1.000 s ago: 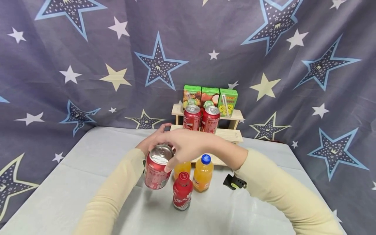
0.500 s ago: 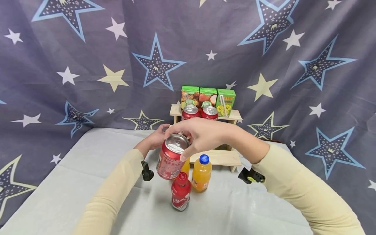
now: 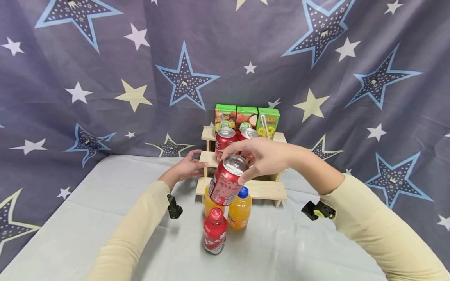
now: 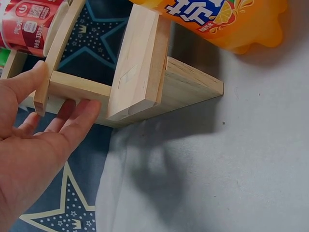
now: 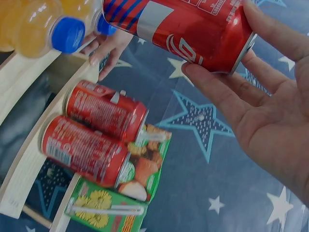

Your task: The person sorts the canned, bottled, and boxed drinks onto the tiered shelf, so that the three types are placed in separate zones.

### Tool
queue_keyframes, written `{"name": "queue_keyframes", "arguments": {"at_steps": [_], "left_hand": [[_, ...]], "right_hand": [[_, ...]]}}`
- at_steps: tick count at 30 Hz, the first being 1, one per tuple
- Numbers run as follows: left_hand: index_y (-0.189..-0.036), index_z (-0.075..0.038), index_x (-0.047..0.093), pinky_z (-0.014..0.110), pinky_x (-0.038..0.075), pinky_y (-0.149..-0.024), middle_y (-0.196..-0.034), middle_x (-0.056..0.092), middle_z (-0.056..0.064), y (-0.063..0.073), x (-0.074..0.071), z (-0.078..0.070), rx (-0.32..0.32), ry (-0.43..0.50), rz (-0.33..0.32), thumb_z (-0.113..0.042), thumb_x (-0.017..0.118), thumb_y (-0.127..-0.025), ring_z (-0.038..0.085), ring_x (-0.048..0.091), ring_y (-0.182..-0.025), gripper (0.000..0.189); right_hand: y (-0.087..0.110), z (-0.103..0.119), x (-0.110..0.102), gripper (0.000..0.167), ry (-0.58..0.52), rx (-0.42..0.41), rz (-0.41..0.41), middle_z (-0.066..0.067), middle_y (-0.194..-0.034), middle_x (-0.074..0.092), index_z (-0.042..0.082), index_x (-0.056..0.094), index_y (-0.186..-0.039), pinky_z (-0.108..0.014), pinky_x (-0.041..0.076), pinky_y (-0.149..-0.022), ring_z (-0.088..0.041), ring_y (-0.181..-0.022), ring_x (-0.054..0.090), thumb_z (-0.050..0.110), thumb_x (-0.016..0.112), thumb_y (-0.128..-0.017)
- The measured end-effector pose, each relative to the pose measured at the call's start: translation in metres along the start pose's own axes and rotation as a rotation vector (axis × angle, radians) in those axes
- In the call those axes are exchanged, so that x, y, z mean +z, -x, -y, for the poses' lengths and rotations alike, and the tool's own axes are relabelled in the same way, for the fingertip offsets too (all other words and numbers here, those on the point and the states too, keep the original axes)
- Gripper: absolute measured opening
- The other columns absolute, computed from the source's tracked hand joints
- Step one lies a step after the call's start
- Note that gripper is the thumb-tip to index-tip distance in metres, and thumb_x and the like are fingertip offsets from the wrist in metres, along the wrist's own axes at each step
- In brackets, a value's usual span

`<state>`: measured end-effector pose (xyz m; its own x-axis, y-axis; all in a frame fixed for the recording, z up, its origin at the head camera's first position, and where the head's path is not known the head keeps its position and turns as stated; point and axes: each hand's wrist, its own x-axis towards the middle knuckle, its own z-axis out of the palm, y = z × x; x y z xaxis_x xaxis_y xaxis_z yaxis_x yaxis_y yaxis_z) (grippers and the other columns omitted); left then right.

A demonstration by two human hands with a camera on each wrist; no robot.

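Note:
My right hand (image 3: 272, 155) grips a red Coca-Cola can (image 3: 225, 186) near its top rim, tilted and in the air before the stepped wooden rack (image 3: 261, 189). In the right wrist view, the thumb and fingers hold the can (image 5: 193, 31) by its top end. My left hand (image 3: 185, 168) holds the left end of the rack's middle step. The left wrist view shows its thumb on the board's end and its fingers below, against the side rail (image 4: 79, 86). Two more red cans (image 5: 104, 111) stand side by side on the middle step.
Three green drink cartons (image 3: 246, 117) line the top step. Two orange drink bottles (image 3: 240, 212) with blue caps stand before the rack, the left one partly behind the held can. A red bottle (image 3: 215, 234) stands nearer on the white-covered table (image 3: 281, 249). A star-patterned cloth (image 3: 105, 58) hangs behind.
My right hand has carried the can rightward and slightly up, from beside the left forearm to in front of the rack. My left hand stays at the rack's left end.

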<state>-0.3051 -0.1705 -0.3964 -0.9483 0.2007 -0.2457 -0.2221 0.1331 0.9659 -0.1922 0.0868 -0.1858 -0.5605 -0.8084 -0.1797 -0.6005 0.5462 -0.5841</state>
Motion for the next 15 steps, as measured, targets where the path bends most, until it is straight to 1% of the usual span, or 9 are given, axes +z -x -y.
{"name": "queue_keyframes", "arguments": {"at_steps": [5,8,11,15], "left_hand": [[-0.148,-0.014,0.007,0.052,0.044,-0.104,-0.137,0.03,0.031,0.001,0.0,-0.001,0.0,0.012,0.004,-0.007,0.053,-0.094,0.041,0.048,-0.119,0.071],[-0.148,-0.015,0.007,0.053,0.041,-0.107,-0.138,0.029,0.031,0.001,0.0,-0.002,-0.012,0.021,0.002,-0.006,0.053,-0.094,0.043,0.045,-0.123,0.072],[-0.148,-0.015,0.007,0.053,0.04,-0.107,-0.139,0.028,0.031,0.002,0.0,-0.003,-0.016,0.02,-0.001,-0.006,0.053,-0.094,0.044,0.043,-0.124,0.072],[-0.148,-0.016,0.007,0.053,0.041,-0.107,-0.14,0.027,0.03,0.003,0.001,-0.004,-0.018,0.023,-0.002,-0.006,0.053,-0.094,0.044,0.043,-0.125,0.072]], "right_hand": [[0.008,-0.013,-0.005,0.055,-0.018,0.025,-0.011,0.001,-0.116,0.059,0.021,0.051,-0.127,-0.032,0.056,-0.087,-0.018,-0.102,0.058,0.015,0.075,-0.078],[0.013,-0.018,-0.007,0.056,-0.01,0.064,-0.038,0.001,-0.112,0.061,0.023,0.05,-0.127,-0.031,0.057,-0.084,-0.017,-0.1,0.059,0.016,0.076,-0.078],[0.017,-0.021,-0.011,0.057,-0.02,0.093,-0.066,0.001,-0.109,0.062,0.026,0.05,-0.127,-0.03,0.057,-0.083,-0.017,-0.099,0.06,0.016,0.076,-0.077],[0.022,-0.023,-0.017,0.057,-0.062,0.077,-0.087,-0.003,-0.112,0.061,0.022,0.05,-0.127,-0.031,0.058,-0.084,-0.018,-0.1,0.06,0.012,0.076,-0.078]]}}
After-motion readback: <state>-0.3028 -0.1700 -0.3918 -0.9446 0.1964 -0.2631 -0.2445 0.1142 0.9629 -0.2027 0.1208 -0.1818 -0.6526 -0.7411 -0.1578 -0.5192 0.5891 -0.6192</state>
